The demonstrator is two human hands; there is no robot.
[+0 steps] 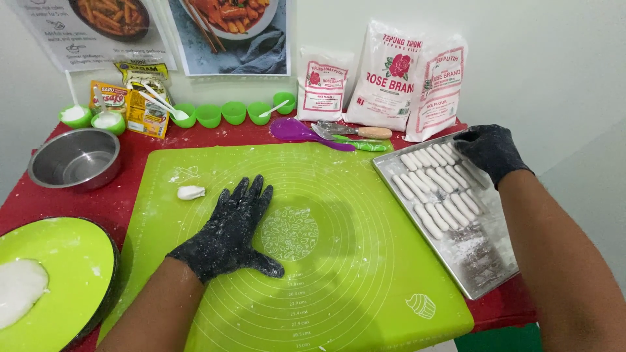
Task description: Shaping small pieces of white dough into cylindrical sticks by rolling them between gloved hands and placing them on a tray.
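Left hand (229, 229) flat on mat (365, 261), dough piece (190, 192) just beside fingertips

green plate (72, 261) and its white dough (19, 290) (lower left) cut off by the frame edge

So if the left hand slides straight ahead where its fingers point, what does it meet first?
Probably nothing on the green mat; the left hand points up and slightly right, so past the mat's far edge it would likely meet the green cups.

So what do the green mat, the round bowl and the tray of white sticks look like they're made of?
The green mat looks like silicone: matte, thin, lying limp and flat. The bowl looks like stainless steel, with a brushed grey shine. The tray is probably aluminium or steel: dull silver, thin rim.
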